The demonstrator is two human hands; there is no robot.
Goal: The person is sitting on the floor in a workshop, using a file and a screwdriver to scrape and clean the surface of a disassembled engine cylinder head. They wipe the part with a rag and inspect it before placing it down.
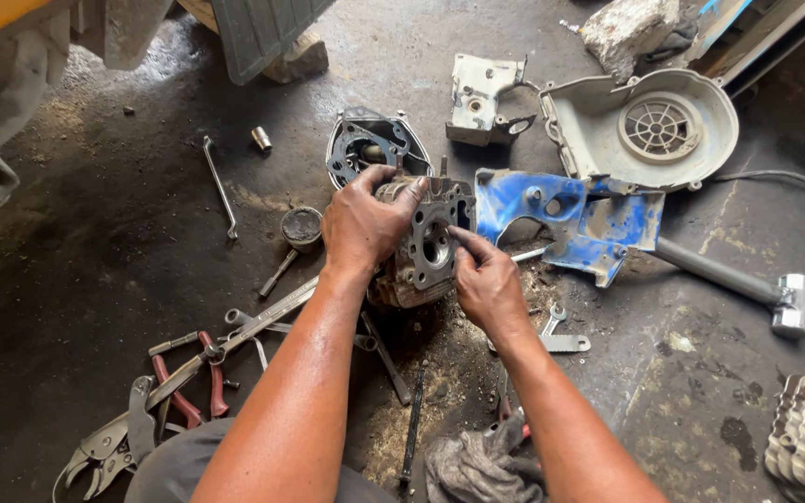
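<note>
Left hand (362, 224) clamped over engine block (426, 244) at frame centre, right hand (486, 284) pinching its gasket (440, 224) edge; blue cover (570, 219) at three o'clock, pliers (184, 377) at eight o'clock.

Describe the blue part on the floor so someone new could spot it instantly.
Start at the finned engine block that the left hand and right hand grip mid-floor. Immediately to the picture's right of it lies the blue cover, below the round grey fan housing. It is the only painted blue piece, scuffed, with a curved cutout.
</note>
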